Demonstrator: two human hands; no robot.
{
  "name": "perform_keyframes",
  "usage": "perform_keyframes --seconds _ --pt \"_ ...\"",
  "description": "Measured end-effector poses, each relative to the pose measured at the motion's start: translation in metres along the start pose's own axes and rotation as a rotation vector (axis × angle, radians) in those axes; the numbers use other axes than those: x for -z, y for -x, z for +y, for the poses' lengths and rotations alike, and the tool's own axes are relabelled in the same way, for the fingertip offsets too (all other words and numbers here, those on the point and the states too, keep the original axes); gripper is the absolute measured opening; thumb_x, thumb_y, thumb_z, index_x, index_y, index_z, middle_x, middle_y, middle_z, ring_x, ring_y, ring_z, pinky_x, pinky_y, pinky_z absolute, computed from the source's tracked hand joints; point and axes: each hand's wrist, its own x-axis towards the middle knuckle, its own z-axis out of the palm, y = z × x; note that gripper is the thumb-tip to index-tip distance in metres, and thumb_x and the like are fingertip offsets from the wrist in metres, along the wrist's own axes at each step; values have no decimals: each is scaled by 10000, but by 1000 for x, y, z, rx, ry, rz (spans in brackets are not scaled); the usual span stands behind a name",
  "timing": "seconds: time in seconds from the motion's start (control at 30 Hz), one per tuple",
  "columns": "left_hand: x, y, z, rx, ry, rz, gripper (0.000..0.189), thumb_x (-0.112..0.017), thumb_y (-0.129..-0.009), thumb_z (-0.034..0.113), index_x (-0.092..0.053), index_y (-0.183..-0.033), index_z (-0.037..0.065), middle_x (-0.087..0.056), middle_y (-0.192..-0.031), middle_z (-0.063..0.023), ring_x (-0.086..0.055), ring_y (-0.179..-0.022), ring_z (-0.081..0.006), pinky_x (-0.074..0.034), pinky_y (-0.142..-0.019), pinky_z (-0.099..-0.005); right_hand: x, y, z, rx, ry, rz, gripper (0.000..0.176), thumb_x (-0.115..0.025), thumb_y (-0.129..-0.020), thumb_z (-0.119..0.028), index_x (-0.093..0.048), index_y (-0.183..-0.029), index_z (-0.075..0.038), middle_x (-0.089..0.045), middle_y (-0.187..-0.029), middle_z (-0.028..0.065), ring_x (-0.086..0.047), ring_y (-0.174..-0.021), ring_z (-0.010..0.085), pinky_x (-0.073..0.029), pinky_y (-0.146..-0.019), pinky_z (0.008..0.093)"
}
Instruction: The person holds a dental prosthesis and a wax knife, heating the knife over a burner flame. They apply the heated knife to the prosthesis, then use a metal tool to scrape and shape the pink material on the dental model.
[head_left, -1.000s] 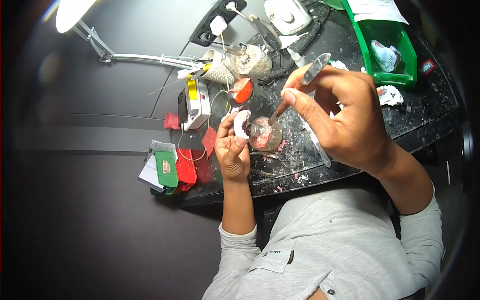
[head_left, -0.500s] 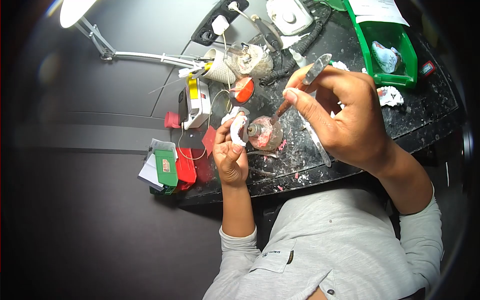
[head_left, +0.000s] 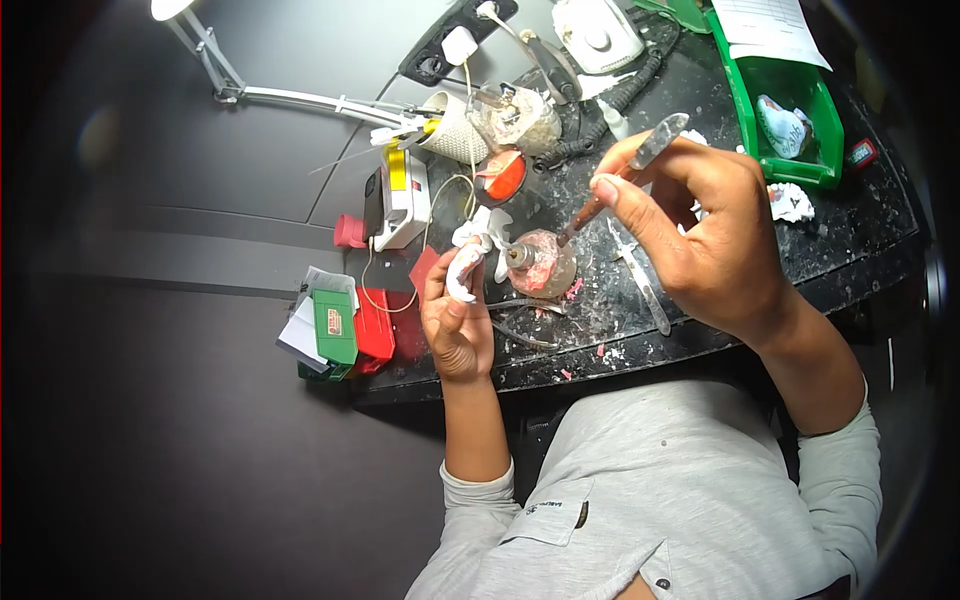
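Note:
My left hand (head_left: 460,335) holds a curved white dental cast (head_left: 464,272) between thumb and fingers, with some pink on its inner side. In my right hand (head_left: 705,235) is a spatula (head_left: 660,142) with a reddish-brown handle, its broad metal blade pointing up. The tool's lower end is beside a glass burner (head_left: 540,265) coated in pink and white residue. White plaster pieces (head_left: 483,228) lie just behind my left hand. Another metal tool (head_left: 640,278) rests on the dark bench left of my right hand.
A green bin (head_left: 830,160) stands at the back right. Red and green boxes (head_left: 373,335) are at the left, near a white device (head_left: 408,205). An orange-red cup (head_left: 503,175), a textured holder (head_left: 455,128) and a lamp arm (head_left: 290,98) stand behind.
My left hand has tilted the white cast and moved slightly away from the burner. The right hand keeps its grip on the spatula. The whole view has shifted slightly.

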Motion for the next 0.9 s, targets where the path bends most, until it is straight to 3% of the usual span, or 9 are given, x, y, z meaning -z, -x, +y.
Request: perform_keyframes --seconds 0.13,0.33,0.5,0.6,0.63,0.73,0.77,0.87,0.9 --pt "23 10 12 112 94 210 596 -567 -985 457 -529 -1314 -39 -582 -1312 -294 -567 -1245 -382 -397 -1128 -485 -1 -1 -4 -60 3 -5 76 -685 -905 -50 -687 -887 23 -624 -667 3 -463 -528 10 -308 -488 207" --pt "33 29 37 288 138 329 573 -560 -976 517 -632 -1152 -24 -650 -1184 -307 -663 -1083 -395 -531 -965 -486 -9 -1 3 -44 4 3 77 -674 -913 -48 -696 -869 10 -584 -610 -30 -409 -494 -6 -274 -452 215" --pt "22 40 40 247 35 306 612 -382 -1039 537 -655 -1063 -11 -718 -950 -273 -730 -799 -342 -591 -785 -423 -9 -1 5 -49 77 -44 92 -664 -929 -62 -690 -890 17 -568 -618 -44 -390 -529 -10 -260 -474 204" --pt "13 48 44 260 -20 269 620 -365 -1043 542 -656 -991 -3 -720 -915 -266 -722 -719 -317 -596 -691 -378 -13 -1 5 -40 46 -67 92 -658 -939 -65 -684 -918 21 -590 -646 -43 -391 -553 -11 -258 -490 200" --pt "0 49 48 252 -117 304 577 -382 -1048 519 -616 -933 5 -711 -834 -225 -706 -646 -290 -582 -577 -350 -12 -1 5 -55 58 -101 91 -658 -945 -66 -678 -935 22 -635 -701 -21 -459 -592 -2 -321 -521 193" --pt "-18 54 51 157 -161 279 509 -408 -1055 470 -571 -933 4 -677 -767 -171 -699 -617 -275 -571 -518 -353 -17 -1 3 -40 43 -93 92 -666 -943 -67 -680 -939 23 -667 -753 8 -546 -645 22 -400 -578 191" --pt "-27 55 55 118 -139 262 393 -397 -1079 355 -513 -924 13 -666 -740 -146 -706 -623 -242 -587 -513 -330 -14 -2 1 -55 59 -135 94 -676 -941 -64 -684 -961 28 -679 -807 20 -603 -714 42 -450 -632 198" --pt "-27 58 52 36 -266 227 306 -464 -1069 285 -514 -884 46 -607 -693 -47 -529 -552 -70 -403 -513 -198 -18 0 2 -105 -17 -119 103 -684 -939 -63 -691 -975 33 -687 -859 26 -602 -737 40 -451 -632 202" --pt "-25 60 49 35 -248 238 306 -464 -1069 285 -514 -884 46 -607 -693 -47 -529 -552 -70 -403 -513 -198 -19 0 5 -111 -34 -126 111 -688 -938 -62 -697 -984 39 -686 -910 34 -581 -714 38 -441 -600 202"
